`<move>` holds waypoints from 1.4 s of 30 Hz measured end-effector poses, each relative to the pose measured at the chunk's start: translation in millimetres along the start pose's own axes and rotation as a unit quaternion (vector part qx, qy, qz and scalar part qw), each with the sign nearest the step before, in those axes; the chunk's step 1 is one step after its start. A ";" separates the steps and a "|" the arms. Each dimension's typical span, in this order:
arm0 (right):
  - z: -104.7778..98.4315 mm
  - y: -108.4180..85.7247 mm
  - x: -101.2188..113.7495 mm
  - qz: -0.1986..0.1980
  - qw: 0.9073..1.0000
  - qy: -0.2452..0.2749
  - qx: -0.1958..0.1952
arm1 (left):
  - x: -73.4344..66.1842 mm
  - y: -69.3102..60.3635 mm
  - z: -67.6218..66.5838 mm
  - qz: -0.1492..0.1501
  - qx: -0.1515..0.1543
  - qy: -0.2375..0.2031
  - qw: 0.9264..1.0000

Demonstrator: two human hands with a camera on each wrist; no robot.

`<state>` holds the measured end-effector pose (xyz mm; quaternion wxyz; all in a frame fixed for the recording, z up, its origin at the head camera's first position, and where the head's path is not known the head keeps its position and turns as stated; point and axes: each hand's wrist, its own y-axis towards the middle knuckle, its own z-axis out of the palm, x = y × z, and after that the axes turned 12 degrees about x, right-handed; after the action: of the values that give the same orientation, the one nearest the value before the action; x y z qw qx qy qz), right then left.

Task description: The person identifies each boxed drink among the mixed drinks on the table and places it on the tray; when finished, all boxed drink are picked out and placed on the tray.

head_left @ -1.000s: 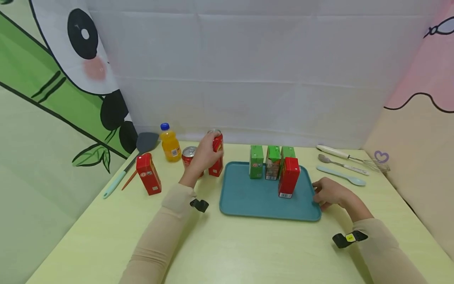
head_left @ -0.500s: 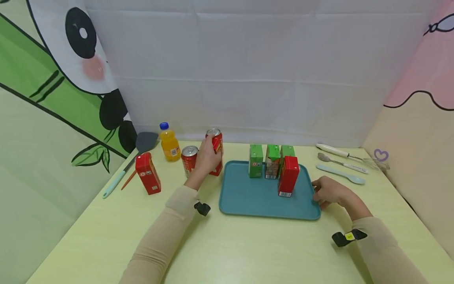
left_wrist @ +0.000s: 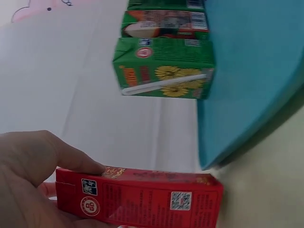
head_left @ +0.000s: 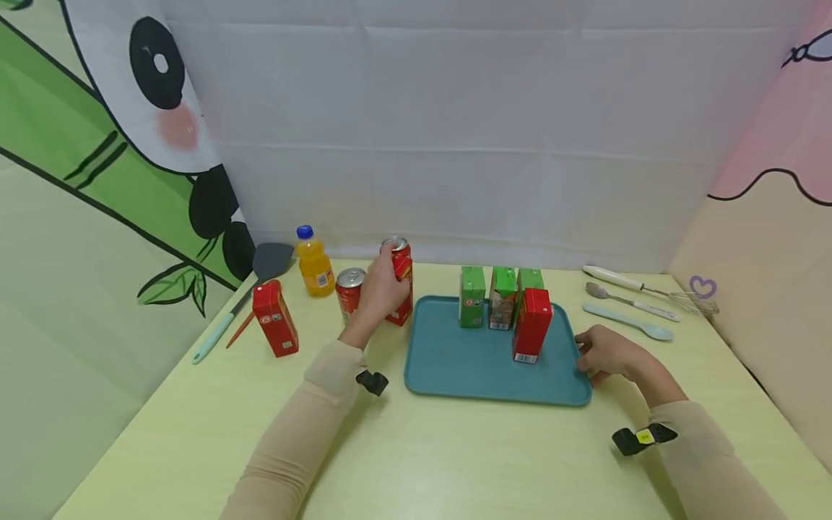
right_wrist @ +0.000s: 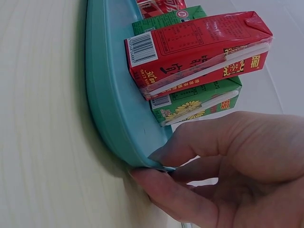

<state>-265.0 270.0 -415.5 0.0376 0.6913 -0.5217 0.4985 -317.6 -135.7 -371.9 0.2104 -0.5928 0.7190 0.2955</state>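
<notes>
In the head view my left hand (head_left: 382,287) grips a red drink carton (head_left: 404,289), which stands upright left of the tray. Thumb and fingers hold that carton near its top in the left wrist view. One red can (head_left: 395,244) shows behind it, and another red can (head_left: 349,289) stands left of the hand. At the right edge of the blue tray (head_left: 455,368), my right hand (head_left: 607,352) pinches the rim between thumb and fingers. On the tray stand a red carton (head_left: 533,325) and three green cartons (head_left: 471,297).
To the left are another red carton (head_left: 276,319), an orange juice bottle (head_left: 315,267) and a spatula (head_left: 271,261). A whisk (head_left: 614,275), a metal spoon (head_left: 630,302) and a pale blue spoon (head_left: 627,321) lie right of the tray. A white cloth (head_left: 468,144) hangs behind the table.
My left hand has shifted slightly right with the red carton, uncovering more of the two cans. The right hand keeps its place on the tray rim.
</notes>
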 end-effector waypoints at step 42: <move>-1.6 -0.3 1.4 0.000 1.000 -0.010 0.000 | -62.7 -38.8 34.7 0.188 0.318 -0.161 0.915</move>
<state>-265.8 270.1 -413.6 0.0320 0.6962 -0.5220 0.4917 -268.3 -71.3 -363.4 0.4412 -0.2932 0.8296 0.1767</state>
